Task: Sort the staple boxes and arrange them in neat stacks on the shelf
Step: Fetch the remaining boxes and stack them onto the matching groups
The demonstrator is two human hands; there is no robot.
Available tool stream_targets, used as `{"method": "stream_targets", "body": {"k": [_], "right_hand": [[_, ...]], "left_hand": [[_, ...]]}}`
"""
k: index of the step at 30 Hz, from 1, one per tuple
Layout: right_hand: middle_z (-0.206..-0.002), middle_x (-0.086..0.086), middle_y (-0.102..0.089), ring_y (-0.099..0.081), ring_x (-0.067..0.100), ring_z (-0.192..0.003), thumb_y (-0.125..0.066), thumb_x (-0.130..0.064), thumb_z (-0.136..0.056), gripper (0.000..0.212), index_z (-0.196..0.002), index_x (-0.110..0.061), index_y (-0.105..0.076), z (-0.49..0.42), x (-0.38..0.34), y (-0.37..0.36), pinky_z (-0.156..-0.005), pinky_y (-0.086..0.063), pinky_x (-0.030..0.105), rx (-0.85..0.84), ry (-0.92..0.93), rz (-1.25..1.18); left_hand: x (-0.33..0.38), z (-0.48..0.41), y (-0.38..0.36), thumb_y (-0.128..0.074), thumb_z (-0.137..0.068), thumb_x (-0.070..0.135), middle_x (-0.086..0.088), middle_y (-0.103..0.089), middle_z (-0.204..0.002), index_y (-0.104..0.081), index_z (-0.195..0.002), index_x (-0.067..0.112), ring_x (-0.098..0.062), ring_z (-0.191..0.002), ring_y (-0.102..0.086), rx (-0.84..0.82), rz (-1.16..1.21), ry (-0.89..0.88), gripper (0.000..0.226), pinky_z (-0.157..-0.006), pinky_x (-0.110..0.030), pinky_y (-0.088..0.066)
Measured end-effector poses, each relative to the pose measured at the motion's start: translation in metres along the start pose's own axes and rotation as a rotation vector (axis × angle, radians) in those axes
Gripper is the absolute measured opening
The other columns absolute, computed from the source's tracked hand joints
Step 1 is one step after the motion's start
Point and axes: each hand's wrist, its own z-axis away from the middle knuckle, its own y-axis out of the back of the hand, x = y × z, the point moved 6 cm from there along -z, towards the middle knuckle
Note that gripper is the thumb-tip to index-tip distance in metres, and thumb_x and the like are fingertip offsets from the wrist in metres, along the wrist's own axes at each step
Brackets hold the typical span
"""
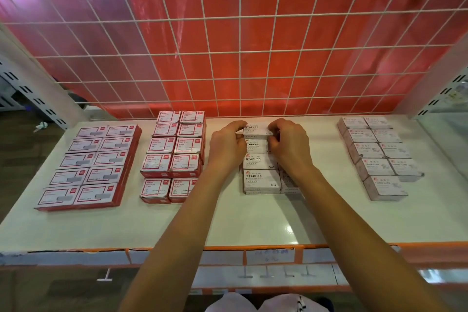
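White boxes marked STAPLES (262, 181) lie in a row running from front to back on the white shelf (253, 220). The farthest white staple box (256, 129) sits highest at the back of that row. My left hand (228, 145) grips its left end with curled fingers. My right hand (288, 144) grips its right end and hides the second column of boxes beneath it.
Flat red-and-white boxes (88, 167) fill the left of the shelf, and taller red-and-white boxes (174, 154) stand beside them. Pale paper clip boxes (379, 157) sit at the right. A white wire grid (228, 58) backs the shelf. An orange edge (228, 248) runs along the front.
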Motion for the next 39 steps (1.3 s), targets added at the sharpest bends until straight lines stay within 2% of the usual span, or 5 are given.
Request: {"method": "stream_targets", "body": {"k": [10, 16, 20, 28, 39], "right_hand": [[-0.120, 0.010, -0.061, -0.047, 0.029, -0.111, -0.055, -0.021, -0.091, 0.029, -0.117, -0.011, -0.062, 0.022, 0.002, 0.023, -0.092, -0.038, 0.037, 0.065, 0.015, 0.101], [-0.145, 0.009, -0.043, -0.033, 0.028, -0.135, -0.052, -0.028, -0.094, 0.042, -0.133, -0.014, -0.051, 0.046, 0.041, 0.055, -0.112, -0.023, 0.038, 0.073, -0.022, 0.253], [-0.149, 0.009, -0.038, -0.029, 0.028, -0.139, -0.055, -0.030, -0.092, 0.048, -0.137, -0.016, -0.047, 0.059, 0.082, 0.088, -0.114, -0.020, 0.038, 0.075, -0.057, 0.296], [-0.125, 0.023, -0.057, -0.053, 0.043, -0.115, -0.063, -0.020, -0.077, 0.045, -0.118, -0.002, -0.062, 0.117, 0.192, 0.179, -0.095, -0.043, 0.048, 0.093, -0.126, 0.279], [-0.152, 0.011, -0.029, -0.024, 0.029, -0.139, -0.052, -0.027, -0.091, 0.057, -0.144, -0.013, -0.034, 0.180, 0.331, 0.278, -0.111, -0.020, 0.038, 0.091, -0.244, 0.351]], "left_hand": [[0.039, 0.018, -0.004, -0.047, -0.090, 0.005, -0.008, -0.055, -0.132, -0.053, -0.132, 0.012, -0.026, -0.124, -0.044, 0.132, -0.352, -0.245, 0.042, -0.101, -0.035, -0.036], [0.086, 0.041, -0.057, -0.052, -0.095, 0.013, -0.005, -0.044, -0.144, -0.045, -0.139, 0.017, -0.025, -0.134, -0.034, 0.030, -0.506, -0.346, 0.045, -0.110, -0.036, -0.029], [0.118, 0.056, -0.103, -0.050, -0.096, 0.014, -0.002, -0.036, -0.152, -0.038, -0.144, 0.019, -0.023, -0.143, -0.022, -0.050, -0.569, -0.419, 0.049, -0.115, -0.037, -0.021], [0.209, 0.111, -0.219, -0.046, -0.095, 0.014, -0.002, -0.040, -0.149, -0.042, -0.142, 0.019, -0.025, -0.141, -0.025, -0.169, -0.556, -0.567, 0.047, -0.110, -0.038, -0.027], [0.296, 0.186, -0.352, -0.047, -0.096, 0.023, -0.006, -0.048, -0.143, -0.048, -0.138, 0.014, -0.030, -0.137, -0.033, -0.250, -0.507, -0.655, 0.043, -0.106, -0.042, -0.033]]}}
